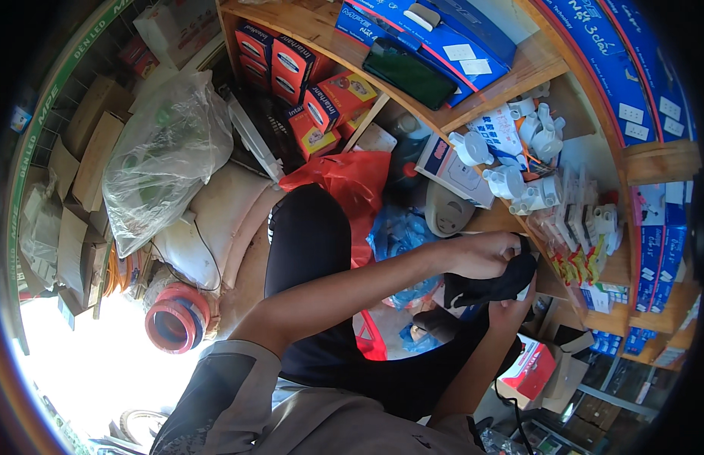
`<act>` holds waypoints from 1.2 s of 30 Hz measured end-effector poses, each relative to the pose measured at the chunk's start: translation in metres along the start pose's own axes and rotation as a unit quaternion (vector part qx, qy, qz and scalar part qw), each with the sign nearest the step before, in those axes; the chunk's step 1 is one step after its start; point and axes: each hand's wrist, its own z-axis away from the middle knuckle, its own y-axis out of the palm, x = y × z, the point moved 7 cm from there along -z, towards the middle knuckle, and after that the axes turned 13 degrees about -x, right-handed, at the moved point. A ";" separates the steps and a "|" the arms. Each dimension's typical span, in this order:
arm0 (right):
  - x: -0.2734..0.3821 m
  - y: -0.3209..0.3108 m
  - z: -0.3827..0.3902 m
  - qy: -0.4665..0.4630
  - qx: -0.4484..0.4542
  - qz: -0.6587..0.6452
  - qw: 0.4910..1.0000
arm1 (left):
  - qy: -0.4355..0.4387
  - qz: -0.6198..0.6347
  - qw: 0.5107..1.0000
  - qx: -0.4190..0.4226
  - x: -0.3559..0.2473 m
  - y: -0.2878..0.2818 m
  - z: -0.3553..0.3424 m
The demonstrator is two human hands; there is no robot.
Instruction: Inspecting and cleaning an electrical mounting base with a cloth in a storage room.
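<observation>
A crumpled piece of black cloth (484, 286), soft like a sock or a glove, is between my hands at the right of the head view. My left hand (484, 255) reaches across my raised knee and is closed on the cloth's upper edge, fingers curled over it. Just below, my right hand (509, 309) grips the lower side of the same cloth; the cloth hides part of its fingers. A small white patch (525, 291) shows beside the right fingers, its kind unclear.
Wooden shelving (545, 72) curves along the far and right sides, bearing blue boxes, a dark phone (409, 73) and white plastic fittings (545, 136). Red bags (352, 182) and blue bags (401, 239) lie beyond my legs. A clear plastic bag (170, 152) sits left, above red rolls (176, 318).
</observation>
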 end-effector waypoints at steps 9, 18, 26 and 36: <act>0.017 -0.021 0.009 -0.113 -0.144 0.143 0.973 | -0.065 -0.023 0.998 -0.009 0.000 -0.006 0.002; 0.029 0.007 0.020 -0.238 -0.140 0.237 0.931 | -0.018 0.118 0.987 -0.110 0.001 -0.007 -0.005; 0.024 0.009 0.014 -0.191 -0.243 0.182 0.933 | 0.233 -0.131 0.944 -0.196 -0.010 -0.012 -0.002; 0.046 0.054 0.033 -0.386 -0.253 0.332 0.822 | 0.090 0.052 0.977 -0.187 0.022 -0.026 -0.012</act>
